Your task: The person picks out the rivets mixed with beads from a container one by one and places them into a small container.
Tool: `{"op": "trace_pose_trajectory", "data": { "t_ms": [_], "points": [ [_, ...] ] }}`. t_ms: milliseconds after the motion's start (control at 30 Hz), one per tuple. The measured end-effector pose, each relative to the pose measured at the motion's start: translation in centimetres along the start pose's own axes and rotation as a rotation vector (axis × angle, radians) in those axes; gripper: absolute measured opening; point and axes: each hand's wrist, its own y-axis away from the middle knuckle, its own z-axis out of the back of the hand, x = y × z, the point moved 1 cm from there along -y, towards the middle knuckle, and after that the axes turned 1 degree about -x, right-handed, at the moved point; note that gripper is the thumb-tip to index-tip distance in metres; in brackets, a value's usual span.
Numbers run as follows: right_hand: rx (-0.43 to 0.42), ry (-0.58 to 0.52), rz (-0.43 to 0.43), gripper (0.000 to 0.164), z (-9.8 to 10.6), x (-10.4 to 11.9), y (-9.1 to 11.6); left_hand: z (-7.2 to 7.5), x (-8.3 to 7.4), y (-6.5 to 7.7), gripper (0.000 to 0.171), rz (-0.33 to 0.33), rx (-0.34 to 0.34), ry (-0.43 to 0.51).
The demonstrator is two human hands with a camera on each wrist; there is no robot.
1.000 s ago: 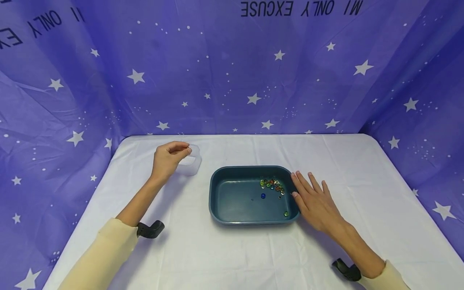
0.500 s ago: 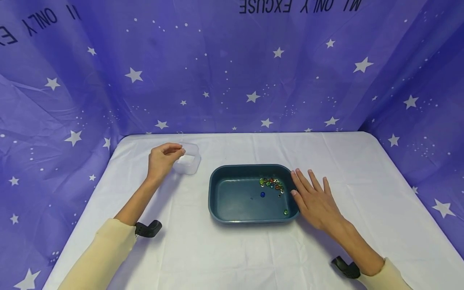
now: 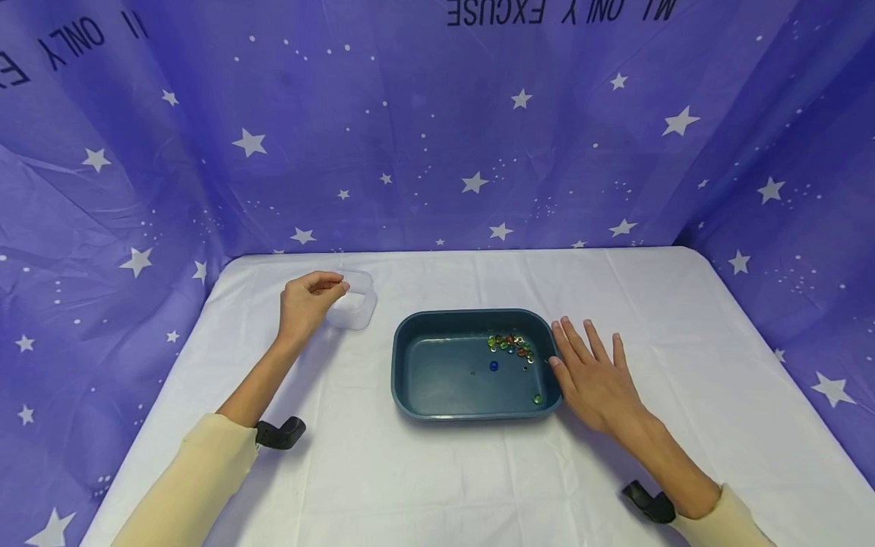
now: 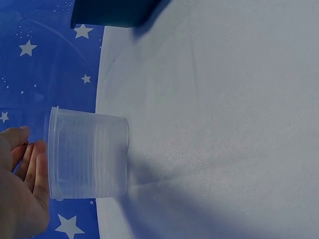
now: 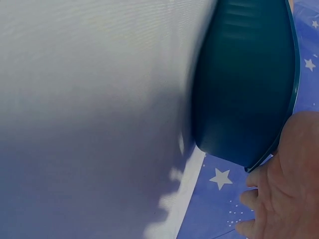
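Observation:
My left hand (image 3: 304,308) is at the rim of a clear plastic container (image 3: 358,313), its thumb and forefinger pinched together. In the left wrist view a tiny dark bead (image 4: 26,143) shows between the fingertips, too small to make out well. That container (image 4: 89,154) stands upright just beyond the fingers. My right hand (image 3: 601,391) has its fingers spread, with the fingertips and thumb touching the right rim of a dark teal basin (image 3: 437,380). Inside the basin, colourful glass beads (image 3: 513,346) cluster toward the right, apart from a blue bead (image 3: 494,366) and a green bead (image 3: 537,398).
A white cloth (image 3: 424,486) covers the table. Purple-blue curtains (image 3: 410,137) with white stars hang behind and at both sides. Black straps with camera mounts sit on the left wrist (image 3: 280,434) and right wrist (image 3: 648,502).
From one second ago, my left hand has shifted slightly left at the container's rim, still pinched. My right hand stays on the basin's edge. The head view has drifted a little.

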Motion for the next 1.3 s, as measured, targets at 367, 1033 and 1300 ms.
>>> {"op": "trace_pose_trajectory", "data": {
  "t_ms": [367,1033,1300],
  "points": [
    [0.003,0.015,-0.001,0.060,0.2,0.1,0.0,-0.1,0.0,0.1,0.026,0.005,-0.007,-0.015],
    [0.016,-0.004,-0.005,0.060,-0.1,0.1,0.0,-0.6,-1.5,0.3,0.028,-0.016,-0.019,0.042],
    [0.012,-0.007,-0.005,0.060,-0.1,0.0,0.0,-3.2,-4.4,1.3,0.028,-0.071,0.092,0.143]
  ]
}}
